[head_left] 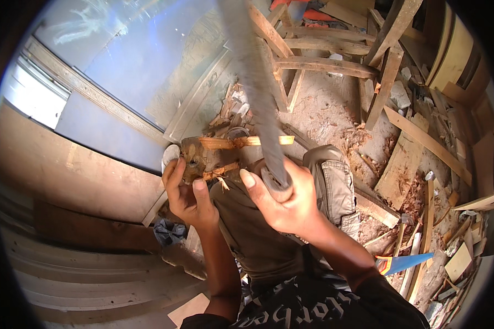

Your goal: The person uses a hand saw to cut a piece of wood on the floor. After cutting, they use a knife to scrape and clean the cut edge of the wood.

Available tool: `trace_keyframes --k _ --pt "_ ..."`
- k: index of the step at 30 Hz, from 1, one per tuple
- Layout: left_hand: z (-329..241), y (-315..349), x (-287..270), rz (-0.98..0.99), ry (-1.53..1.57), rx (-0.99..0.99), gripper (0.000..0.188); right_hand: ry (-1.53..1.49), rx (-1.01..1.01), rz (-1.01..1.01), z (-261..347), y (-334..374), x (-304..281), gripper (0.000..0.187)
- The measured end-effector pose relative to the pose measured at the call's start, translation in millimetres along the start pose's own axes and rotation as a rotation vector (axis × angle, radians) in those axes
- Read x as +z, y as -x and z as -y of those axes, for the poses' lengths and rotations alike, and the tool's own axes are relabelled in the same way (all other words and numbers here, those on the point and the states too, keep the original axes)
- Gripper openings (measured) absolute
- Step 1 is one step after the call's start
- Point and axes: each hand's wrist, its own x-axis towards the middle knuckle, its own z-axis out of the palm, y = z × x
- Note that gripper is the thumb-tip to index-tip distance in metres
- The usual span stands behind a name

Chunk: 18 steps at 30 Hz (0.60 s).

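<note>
My right hand is closed round the worn handle of a machete. Its long grey blade points up and away, smeared by motion. To the left, my left hand has bent fingers and thumb at a rough brown piece of wood, apparently gripping it. A splintered sliver sticks out to the right near the thumb tip. Beyond it, a pale split wooden strip lies crosswise, passing behind the blade. How the strip and the brown wood join is hidden.
My bent legs in brown trousers are close below the hands. A wooden frame stands ahead, with loose boards and scraps to the right. A blue saw blade lies by my right forearm. Large panels lean at left.
</note>
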Motion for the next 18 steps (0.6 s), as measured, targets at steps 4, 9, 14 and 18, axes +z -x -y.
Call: trace_keyframes --k 4,9,14,18 --pt "-3.6 -2.4 8.2 0.023 0.025 0.002 0.045 0.365 0.422 0.2 -97.8 29.4 -9.8 0.024" --pt "0.8 -3.2 -2.7 0.077 0.085 -0.062 0.045 0.164 0.659 0.285 -108.7 34.2 -15.9 0.031" --pt "0.1 -5.3 3.4 0.024 0.101 -0.073 0.045 0.068 0.717 0.267 -75.5 14.3 -29.2 0.03" --pt "2.7 -4.4 3.8 0.051 0.099 -0.051 0.045 0.063 0.491 0.087 -58.2 17.0 -30.9 0.03"
